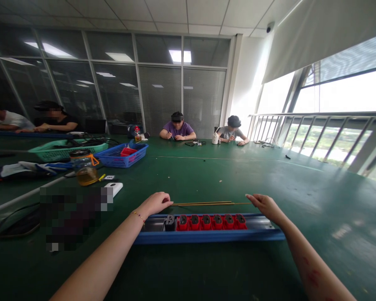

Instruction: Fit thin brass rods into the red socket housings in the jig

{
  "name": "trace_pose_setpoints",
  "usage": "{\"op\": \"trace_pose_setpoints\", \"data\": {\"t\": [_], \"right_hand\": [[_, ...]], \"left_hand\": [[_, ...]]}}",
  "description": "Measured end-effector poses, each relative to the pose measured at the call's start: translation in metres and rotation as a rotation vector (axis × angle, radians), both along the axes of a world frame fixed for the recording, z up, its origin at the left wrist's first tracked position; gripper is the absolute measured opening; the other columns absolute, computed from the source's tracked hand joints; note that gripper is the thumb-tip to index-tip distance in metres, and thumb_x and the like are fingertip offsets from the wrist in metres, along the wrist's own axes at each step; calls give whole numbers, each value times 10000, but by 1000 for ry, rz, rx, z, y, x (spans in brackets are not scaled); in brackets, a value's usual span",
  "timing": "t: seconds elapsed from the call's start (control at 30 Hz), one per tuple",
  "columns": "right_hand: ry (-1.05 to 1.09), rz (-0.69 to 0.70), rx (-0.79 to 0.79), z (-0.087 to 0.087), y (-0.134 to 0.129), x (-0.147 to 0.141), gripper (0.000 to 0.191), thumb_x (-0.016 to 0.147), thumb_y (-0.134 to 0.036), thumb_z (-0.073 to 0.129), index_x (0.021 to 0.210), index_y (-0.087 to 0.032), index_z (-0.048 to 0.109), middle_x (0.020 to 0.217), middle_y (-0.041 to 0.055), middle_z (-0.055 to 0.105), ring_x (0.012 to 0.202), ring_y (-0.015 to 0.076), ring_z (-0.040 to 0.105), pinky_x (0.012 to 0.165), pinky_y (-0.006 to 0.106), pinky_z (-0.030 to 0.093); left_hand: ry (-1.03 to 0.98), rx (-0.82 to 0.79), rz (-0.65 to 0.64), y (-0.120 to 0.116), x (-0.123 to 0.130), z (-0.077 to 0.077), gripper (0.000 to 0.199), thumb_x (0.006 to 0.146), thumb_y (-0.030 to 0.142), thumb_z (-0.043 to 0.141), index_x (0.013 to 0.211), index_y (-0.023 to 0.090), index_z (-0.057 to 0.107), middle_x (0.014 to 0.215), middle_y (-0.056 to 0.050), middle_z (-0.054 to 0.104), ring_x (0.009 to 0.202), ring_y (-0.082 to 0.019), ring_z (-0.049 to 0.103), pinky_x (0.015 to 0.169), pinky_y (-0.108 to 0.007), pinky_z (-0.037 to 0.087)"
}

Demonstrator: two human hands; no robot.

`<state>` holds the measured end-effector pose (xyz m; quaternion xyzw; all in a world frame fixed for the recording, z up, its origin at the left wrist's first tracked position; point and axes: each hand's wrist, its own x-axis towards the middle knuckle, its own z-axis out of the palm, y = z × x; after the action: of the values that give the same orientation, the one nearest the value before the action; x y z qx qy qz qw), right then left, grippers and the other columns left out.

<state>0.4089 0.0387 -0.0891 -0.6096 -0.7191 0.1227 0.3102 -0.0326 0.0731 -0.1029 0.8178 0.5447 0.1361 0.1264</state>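
Observation:
My left hand (157,203) is closed in a pinch on the left end of some thin yellow rods (203,204), perhaps stiff wires. The rods lie level, just beyond a long blue rail-like holder (209,237). At their right end, my right hand (265,205) pinches a single thinner strand between thumb and fingers. Inside the holder stands a row of several red blocks with dark tops (207,222). One black block (169,223) sits at the left of that row. Both wrists are close to the holder's ends.
Left of me are a blue basket (122,158) with a red piece inside, a green basket (47,153), a jar of amber liquid (85,169) and a white device (114,189). Co-workers (177,128) sit across the green table (188,179). A white bottle (214,138) stands far right.

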Motion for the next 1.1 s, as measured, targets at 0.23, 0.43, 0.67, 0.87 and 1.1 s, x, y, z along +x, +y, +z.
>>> {"op": "trace_pose_setpoints", "data": {"t": [0.23, 0.43, 0.67, 0.87, 1.1], "right_hand": [[-295, 206, -122, -3, 22, -35, 329, 772, -478, 467, 754, -184, 613, 587, -19, 547, 534, 117, 466, 472, 204, 325], [-453, 193, -128, -4, 34, -51, 182, 757, -289, 502, 849, -218, 642, 827, 37, 654, 742, 173, 583, 637, 242, 401], [-627, 213, -103, 1, 35, -65, 299, 721, -249, 552, 1018, -270, 584, 1093, 45, 595, 1036, 239, 509, 813, 339, 373], [-720, 276, -139, 4, 41, -81, 328, 717, -106, 490, 997, -241, 595, 1023, 61, 633, 937, 223, 573, 754, 304, 399], [-731, 301, -219, 4, 54, -90, 308, 559, -43, 582, 816, -204, 638, 834, 70, 659, 798, 248, 599, 634, 286, 402]], "left_hand": [[34, -14, -10, -2, 1, 3, 361, 693, 548, 522, 764, 205, 607, 779, -17, 620, 681, -151, 566, 547, -217, 369], [74, 43, 7, -7, 3, 5, 245, 728, 451, 526, 759, 222, 606, 814, -20, 594, 741, -163, 556, 595, -241, 384], [186, 140, -5, -14, 7, 12, 200, 748, 402, 530, 821, 229, 601, 895, -24, 592, 830, -175, 558, 668, -261, 408], [219, 125, -36, -12, 10, 11, 158, 781, 337, 493, 825, 241, 610, 878, -13, 621, 801, -161, 571, 678, -260, 416], [231, 141, -88, -12, 12, 11, 147, 760, 237, 465, 821, 225, 598, 846, -28, 615, 770, -162, 562, 664, -261, 407]]}}
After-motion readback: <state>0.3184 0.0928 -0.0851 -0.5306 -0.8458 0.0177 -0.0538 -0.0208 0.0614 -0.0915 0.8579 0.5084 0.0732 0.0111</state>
